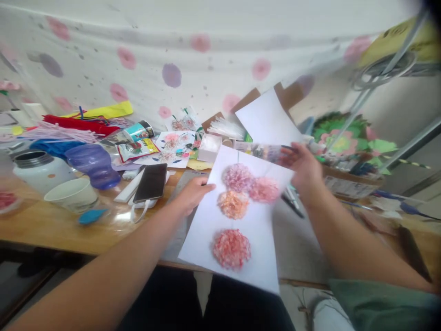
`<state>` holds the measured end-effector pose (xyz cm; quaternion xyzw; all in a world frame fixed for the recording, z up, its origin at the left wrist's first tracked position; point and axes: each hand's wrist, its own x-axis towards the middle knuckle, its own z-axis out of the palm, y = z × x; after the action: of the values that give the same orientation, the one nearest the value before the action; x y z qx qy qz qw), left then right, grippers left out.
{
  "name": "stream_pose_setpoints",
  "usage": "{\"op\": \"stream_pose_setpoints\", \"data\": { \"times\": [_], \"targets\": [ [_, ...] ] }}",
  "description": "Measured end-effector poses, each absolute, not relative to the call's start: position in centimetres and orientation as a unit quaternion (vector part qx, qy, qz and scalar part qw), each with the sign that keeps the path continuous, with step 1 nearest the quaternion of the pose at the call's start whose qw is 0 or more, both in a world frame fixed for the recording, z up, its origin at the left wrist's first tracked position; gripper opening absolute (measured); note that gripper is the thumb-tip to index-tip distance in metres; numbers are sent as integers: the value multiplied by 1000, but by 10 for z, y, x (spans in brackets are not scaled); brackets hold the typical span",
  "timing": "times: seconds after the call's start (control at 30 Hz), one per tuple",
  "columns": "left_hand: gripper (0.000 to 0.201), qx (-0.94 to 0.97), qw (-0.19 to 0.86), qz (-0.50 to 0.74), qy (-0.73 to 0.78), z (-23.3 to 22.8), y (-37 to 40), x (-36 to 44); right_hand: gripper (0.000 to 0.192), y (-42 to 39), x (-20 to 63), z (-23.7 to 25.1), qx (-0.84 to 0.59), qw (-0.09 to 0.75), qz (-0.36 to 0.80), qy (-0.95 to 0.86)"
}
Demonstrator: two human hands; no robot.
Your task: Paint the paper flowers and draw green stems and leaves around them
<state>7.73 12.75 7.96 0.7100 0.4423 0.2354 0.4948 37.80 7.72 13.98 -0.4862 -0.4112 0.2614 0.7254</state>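
Note:
A white sheet of paper [255, 239] carries several fluffy paper-like pompom flowers, in purple, pink, orange and red [231, 248]. My left hand [195, 195] pinches the sheet's left edge, thumb on top. The sheet tilts, and its lower end reaches past the table's front edge. By the upper right corner, my right hand [306, 170] has its fingers stretched leftward, blurred by motion; whether it touches the sheet is unclear. A dark pen-like tool [292, 205] lies below that hand on a grey mat [292, 248].
On the left stand a white cup [74, 195], a wide-mouthed jar [43, 170] and a purple container [93, 165]. A phone [150, 183] lies nearby. Behind are flower cards [172, 147] and a blank sheet [267, 119]. A metal stand [365, 92] rises on the right.

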Motion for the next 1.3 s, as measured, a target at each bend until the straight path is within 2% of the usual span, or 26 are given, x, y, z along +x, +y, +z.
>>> {"op": "stream_pose_setpoints", "data": {
  "times": [0.13,0.2,0.27,0.33,0.43,0.6,0.8,1.07,1.3],
  "targets": [
    [30,701,434,252,507,68,120,49,41,54,386,116,-496,758,208,-368],
    [29,716,380,258,525,66,119,40,40,40,366,101,-493,745,232,-385],
    [29,734,310,271,540,66,116,34,40,28,335,87,-488,712,281,-420],
    [30,748,237,288,548,68,109,29,25,19,305,74,-491,660,338,-456],
    [25,784,168,307,513,70,87,21,15,10,278,60,-506,583,401,-493],
    [22,883,140,246,374,61,50,6,12,10,270,59,-541,507,429,-516],
    [25,909,114,194,352,50,46,-4,10,12,264,69,-602,424,328,-591],
    [26,908,133,181,354,49,48,-1,9,8,264,59,-614,417,265,-616],
    [26,911,147,177,341,51,50,-3,13,9,271,68,-599,386,293,-637]
  ]
}}
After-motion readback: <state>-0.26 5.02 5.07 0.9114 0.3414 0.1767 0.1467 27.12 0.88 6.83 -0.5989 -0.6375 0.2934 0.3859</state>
